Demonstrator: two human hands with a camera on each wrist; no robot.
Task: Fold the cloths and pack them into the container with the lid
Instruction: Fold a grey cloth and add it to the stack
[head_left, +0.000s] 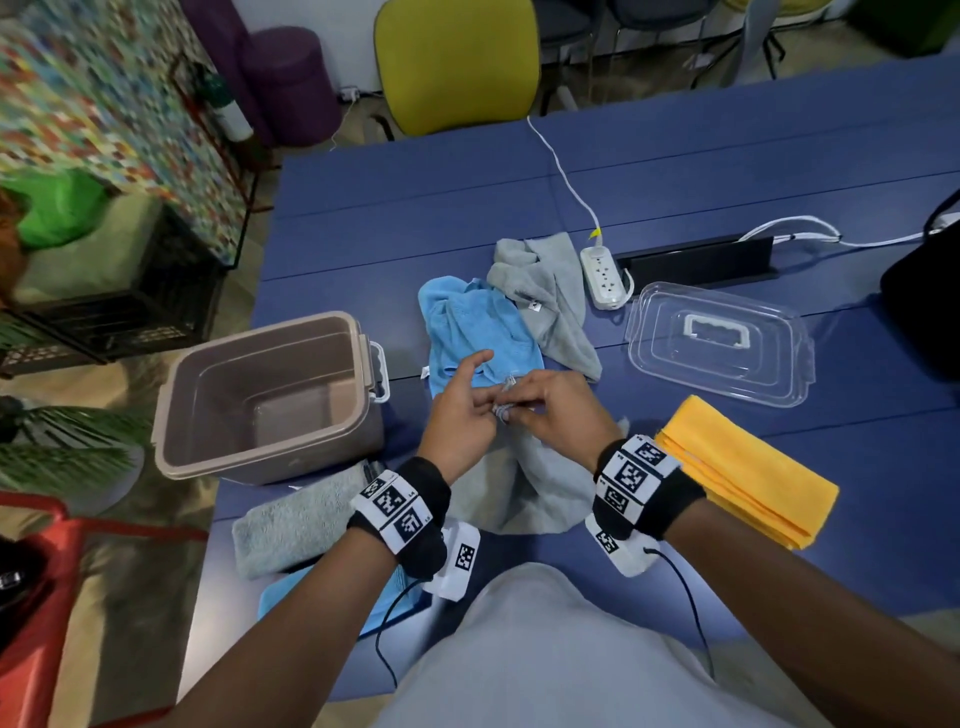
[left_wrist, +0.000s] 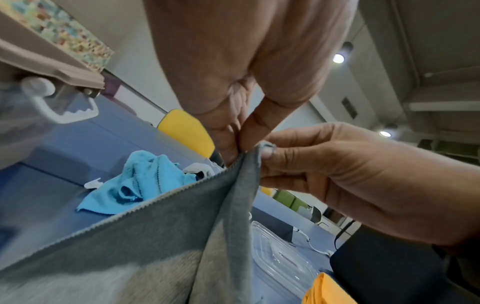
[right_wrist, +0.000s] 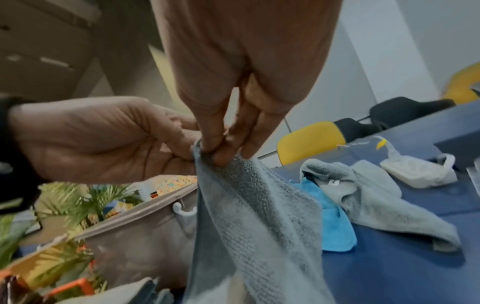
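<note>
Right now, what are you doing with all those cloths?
Folding them to pack away. Both hands, the left hand and the right hand, pinch a corner of a grey cloth and hold it up over the table. A yellow cloth and another grey one lie folded nearby. A blue cloth is still crumpled. The container is empty, and its lid lies beside it.
</note>
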